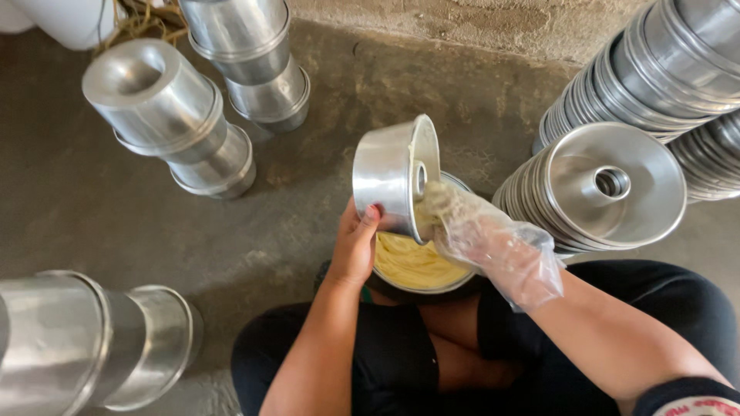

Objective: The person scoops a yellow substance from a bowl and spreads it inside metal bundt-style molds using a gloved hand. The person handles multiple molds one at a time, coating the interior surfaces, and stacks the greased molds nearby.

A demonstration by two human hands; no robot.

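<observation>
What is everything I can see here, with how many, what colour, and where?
Tube cake tin: one, silver, tilted on its side at centre, gripped by the left hand.
Bowl of yellow paste: one, metal, under the tilted tin, at the person's legs.
Upright tin stacks: two, silver, upper left on the floor.
Tin stack lying down: one, silver, lower left.
Nested tin rows: three at least, silver, right side; the exact count of tins is unclear.
Floor: grey concrete.
Left hand: bare, holding the tin's outside wall.
Right hand: in a clear plastic glove, fingers at the tin's inside.
</observation>
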